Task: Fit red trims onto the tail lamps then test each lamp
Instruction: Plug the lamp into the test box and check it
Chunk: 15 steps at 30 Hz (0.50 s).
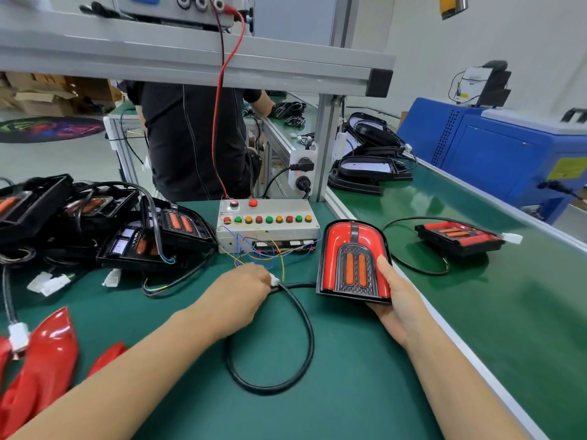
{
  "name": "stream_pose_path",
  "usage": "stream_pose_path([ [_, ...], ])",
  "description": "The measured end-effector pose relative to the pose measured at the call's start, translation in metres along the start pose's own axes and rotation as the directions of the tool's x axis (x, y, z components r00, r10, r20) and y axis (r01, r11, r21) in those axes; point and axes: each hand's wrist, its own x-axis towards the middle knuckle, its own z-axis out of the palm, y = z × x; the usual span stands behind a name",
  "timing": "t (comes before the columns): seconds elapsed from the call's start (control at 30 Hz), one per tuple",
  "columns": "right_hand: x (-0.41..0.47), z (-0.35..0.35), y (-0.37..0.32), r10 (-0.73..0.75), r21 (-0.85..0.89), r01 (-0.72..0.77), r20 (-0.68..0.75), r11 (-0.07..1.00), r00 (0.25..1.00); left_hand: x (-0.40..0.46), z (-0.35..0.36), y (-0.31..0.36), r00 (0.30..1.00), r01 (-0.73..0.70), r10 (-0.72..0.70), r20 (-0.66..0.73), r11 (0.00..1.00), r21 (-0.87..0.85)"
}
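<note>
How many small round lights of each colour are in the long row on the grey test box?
Long row on the grey test box:
Red round lights: 3
Green round lights: 3
Orange round lights: 3
Total: 9

Bare mat point(365, 392) between forearms; cable loop point(286, 360) across it; lamp pile point(104, 223) crowds left.

Glossy red plastic trims point(47, 354) & lamp point(354, 258), matt green mat point(349, 376), brushed alu. frame point(190, 58).
</note>
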Motion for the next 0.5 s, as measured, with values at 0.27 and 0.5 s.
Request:
stream_pose_path([
  [0.27, -0.004, 0.002, 0.003, -0.052, -0.116, 0.055, 0.031, 0.992, 0.998, -0.004, -0.003, -0.002, 0.990, 0.044, -0.057, -0.130, 0.994, -0.099],
  [0.5, -0.001, 0.002, 0.007, -0.068, -0.172, 0.074, 0.040, 0.982, 0.997, 0.004, -0.024, -0.028, 0.790, 0.454, -0.574, -0.215, 0.784, -0.424],
])
